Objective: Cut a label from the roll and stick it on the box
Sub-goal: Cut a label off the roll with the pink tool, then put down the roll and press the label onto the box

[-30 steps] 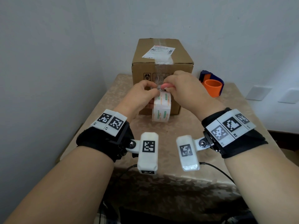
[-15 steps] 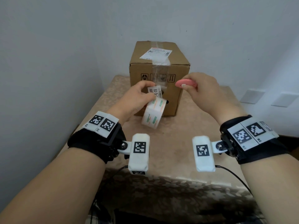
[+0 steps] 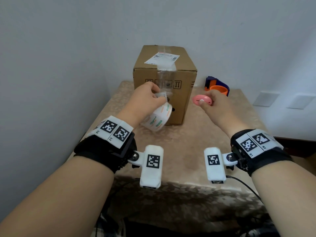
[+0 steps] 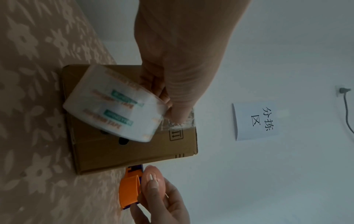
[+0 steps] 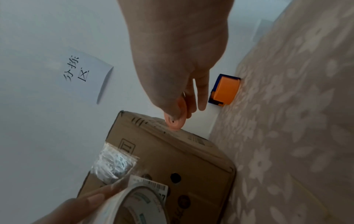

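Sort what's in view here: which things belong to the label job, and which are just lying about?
In the job:
- label roll, gripped by the left hand
- loose label, pinched at the roll's top
- pink cutter, held in the right hand
- box

Lying about:
- orange tape dispenser on the table
- paper sign on the wall

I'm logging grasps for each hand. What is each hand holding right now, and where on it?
The left hand holds the label roll at its top edge, pinching a label there. The right hand pinches the pink cutter at its rear end.
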Available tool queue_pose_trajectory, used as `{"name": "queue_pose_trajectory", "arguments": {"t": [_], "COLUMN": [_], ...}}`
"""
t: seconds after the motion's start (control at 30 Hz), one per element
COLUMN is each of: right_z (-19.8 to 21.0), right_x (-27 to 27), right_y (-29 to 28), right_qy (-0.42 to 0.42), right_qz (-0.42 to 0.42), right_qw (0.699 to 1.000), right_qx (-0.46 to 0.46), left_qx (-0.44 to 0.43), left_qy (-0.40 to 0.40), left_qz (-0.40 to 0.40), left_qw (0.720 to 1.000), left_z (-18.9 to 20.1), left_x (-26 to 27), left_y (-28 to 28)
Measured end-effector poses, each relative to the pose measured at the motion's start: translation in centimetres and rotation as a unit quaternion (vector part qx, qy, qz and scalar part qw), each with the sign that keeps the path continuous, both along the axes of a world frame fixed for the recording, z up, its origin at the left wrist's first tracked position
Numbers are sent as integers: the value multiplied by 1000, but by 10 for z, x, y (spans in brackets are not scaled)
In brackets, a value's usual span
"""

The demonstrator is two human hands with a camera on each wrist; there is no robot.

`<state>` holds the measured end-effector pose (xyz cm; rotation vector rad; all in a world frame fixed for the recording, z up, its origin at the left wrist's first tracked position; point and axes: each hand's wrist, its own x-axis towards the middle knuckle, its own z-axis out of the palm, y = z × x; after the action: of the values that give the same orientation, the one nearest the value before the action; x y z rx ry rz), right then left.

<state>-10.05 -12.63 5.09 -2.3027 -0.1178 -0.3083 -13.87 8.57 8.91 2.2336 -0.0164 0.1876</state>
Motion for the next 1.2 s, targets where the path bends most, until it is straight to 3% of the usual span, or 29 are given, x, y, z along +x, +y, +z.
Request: {"name": "queue_pose_trajectory", "arguments": {"t": [0.2, 0.4, 0.57, 0.77, 0.97, 1.07, 1.2], "right_z": [-1, 1, -5, -12, -35, -73, -76], "right_x": [-3, -2, -2, -12, 0, 24, 21], "right_y": [11, 7, -24, -59, -93, -126, -129], "right_qy": [4, 11, 78, 134, 148, 152, 152], "right_qz": [12, 7, -51, -65, -93, -115, -156], "right_qw": [999, 998, 992, 983, 983, 981, 975], "right_qx": [49, 69, 84, 110, 55, 42, 51], "left_qx": [-35, -50, -51, -17, 123, 209, 307], "left_qy": [-31, -60, -29, 5, -50, -69, -105], "left_qz": [-8, -75, -167, -207, -231, -262, -272], "left_qw": [999, 994, 984, 978, 964, 940, 906], "left_z": [2, 6, 2, -3, -23, -36, -40], "left_x": [-4, -4, -3, 1, 14, 28, 45], "left_y": [5, -9, -37, -77, -116, -139, -155]}}
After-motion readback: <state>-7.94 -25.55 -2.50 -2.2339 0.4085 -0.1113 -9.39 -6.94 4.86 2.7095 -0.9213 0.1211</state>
